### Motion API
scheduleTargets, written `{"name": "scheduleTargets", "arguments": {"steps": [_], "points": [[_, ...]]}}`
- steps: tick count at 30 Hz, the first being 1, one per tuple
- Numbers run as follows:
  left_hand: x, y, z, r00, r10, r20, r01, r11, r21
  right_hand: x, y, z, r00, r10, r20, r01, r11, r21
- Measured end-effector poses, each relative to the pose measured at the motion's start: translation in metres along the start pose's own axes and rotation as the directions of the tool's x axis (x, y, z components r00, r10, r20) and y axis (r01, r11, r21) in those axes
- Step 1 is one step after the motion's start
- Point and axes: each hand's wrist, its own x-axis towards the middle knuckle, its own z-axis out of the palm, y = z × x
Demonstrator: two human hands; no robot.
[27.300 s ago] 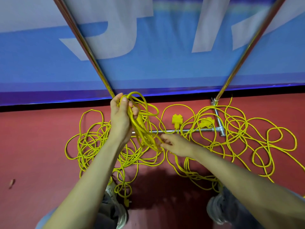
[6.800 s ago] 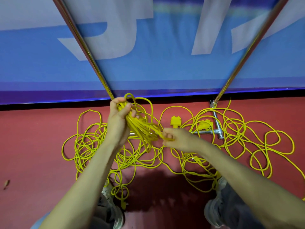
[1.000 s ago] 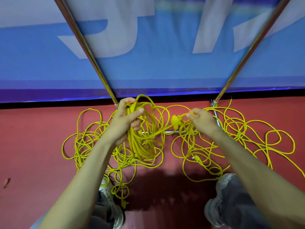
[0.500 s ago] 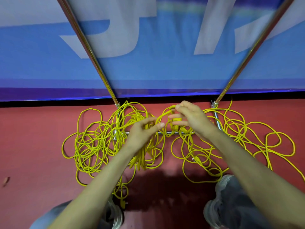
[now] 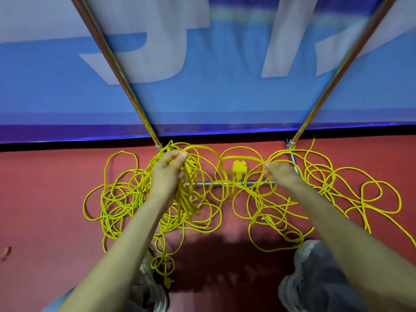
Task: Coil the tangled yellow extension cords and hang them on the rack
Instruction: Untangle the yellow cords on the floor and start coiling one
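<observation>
Tangled yellow extension cords (image 5: 333,194) sprawl over the red floor. My left hand (image 5: 167,174) grips a bundle of coiled yellow loops (image 5: 184,199), which hang down from it. My right hand (image 5: 278,171) pinches a single yellow strand (image 5: 240,157) that arcs over to the left hand. A yellow socket block (image 5: 239,168) lies on the floor between the hands. The rack's two slanted metal poles (image 5: 121,77) rise from a low crossbar (image 5: 203,183) on the floor.
A blue and white banner (image 5: 202,75) hangs behind the rack. My grey shoes (image 5: 310,278) stand at the bottom, among cord loops. A yellow plug (image 5: 167,282) lies near the left shoe. Red floor stretches to the left.
My left hand has closed again on the coiled bundle and lifted it. My right hand has moved right, drawing a strand out into a new loop.
</observation>
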Motion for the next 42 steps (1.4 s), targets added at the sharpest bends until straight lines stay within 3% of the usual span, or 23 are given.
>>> {"name": "scheduleTargets", "arguments": {"steps": [2,3,4,7,10,13,15,19,23,25,30,38,42], "points": [[-0.002,0.002,0.001,0.998,0.032,0.063,-0.038,0.995,0.091,-0.003,0.005,0.014,0.988,-0.001,0.156,0.052,0.944,-0.327],[-0.004,0.005,0.002,0.993,0.047,0.104,-0.061,0.989,0.135,-0.007,0.003,0.021,0.982,-0.036,0.187,0.109,0.913,-0.393],[-0.006,0.008,0.002,0.987,0.06,0.149,-0.085,0.982,0.168,-0.011,0.0,0.028,0.973,-0.109,0.203,0.179,0.912,-0.37],[-0.012,0.02,0.004,0.968,0.075,0.237,-0.114,0.981,0.154,-0.024,-0.012,0.045,0.883,-0.394,0.254,0.42,0.906,-0.057],[-0.014,0.026,0.006,0.976,0.071,0.206,-0.084,0.995,0.056,-0.038,-0.027,0.047,0.852,-0.479,0.213,0.465,0.878,0.114],[-0.012,0.026,0.006,0.984,0.039,0.174,-0.049,0.997,0.053,-0.041,-0.036,0.033,0.781,-0.621,0.059,0.624,0.775,-0.098],[-0.012,0.023,0.003,0.978,0.015,0.209,-0.037,0.994,0.105,-0.039,-0.041,0.021,0.72,-0.693,0.038,0.676,0.688,-0.263],[-0.013,0.02,0.001,0.959,0.003,0.282,-0.041,0.991,0.128,-0.023,-0.036,0.005,0.775,-0.627,0.083,0.622,0.733,-0.273],[-0.005,0.014,-0.006,0.978,-0.002,0.208,-0.034,0.985,0.17,-0.008,-0.028,-0.006,0.908,-0.359,-0.216,0.384,0.919,0.086],[-0.002,0.009,-0.007,0.977,-0.036,0.208,-0.02,0.965,0.26,-0.007,-0.028,-0.004,0.935,-0.27,-0.231,0.307,0.941,0.14],[-0.011,0.006,0.002,0.941,-0.244,0.234,0.154,0.926,0.345,-0.027,-0.052,0.013,0.927,-0.318,-0.2,0.357,0.912,0.204],[-0.024,0.015,0.012,0.897,-0.348,0.272,0.162,0.832,0.53,-0.063,-0.071,0.025,0.948,-0.317,0.035,0.273,0.863,0.425],[-0.026,0.015,0.017,0.873,-0.384,0.3,0.169,0.816,0.553,-0.075,-0.075,0.027,0.933,-0.262,0.246,0.052,0.775,0.629]]}}
